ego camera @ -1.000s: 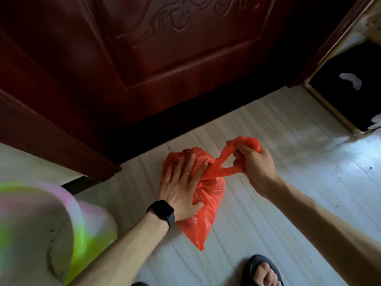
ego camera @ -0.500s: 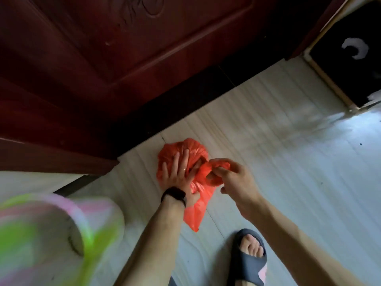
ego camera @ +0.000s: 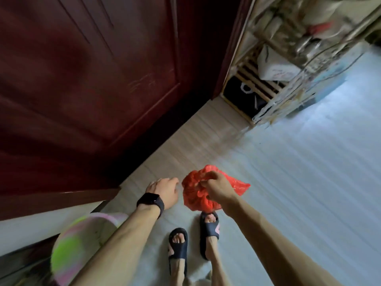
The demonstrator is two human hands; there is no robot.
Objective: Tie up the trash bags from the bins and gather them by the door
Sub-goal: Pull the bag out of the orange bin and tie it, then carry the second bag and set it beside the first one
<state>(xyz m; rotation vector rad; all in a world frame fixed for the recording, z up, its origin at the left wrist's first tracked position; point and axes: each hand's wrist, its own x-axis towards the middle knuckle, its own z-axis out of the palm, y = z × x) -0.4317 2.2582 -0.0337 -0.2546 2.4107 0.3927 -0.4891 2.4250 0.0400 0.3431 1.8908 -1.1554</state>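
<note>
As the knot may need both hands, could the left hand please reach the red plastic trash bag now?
Probably yes: the left hand hovers empty beside the red plastic trash bag, gripped by the right hand, with nothing between them.

Bare floor lies open to the right; the door walls the left, a shelf rack stands beyond.
</note>
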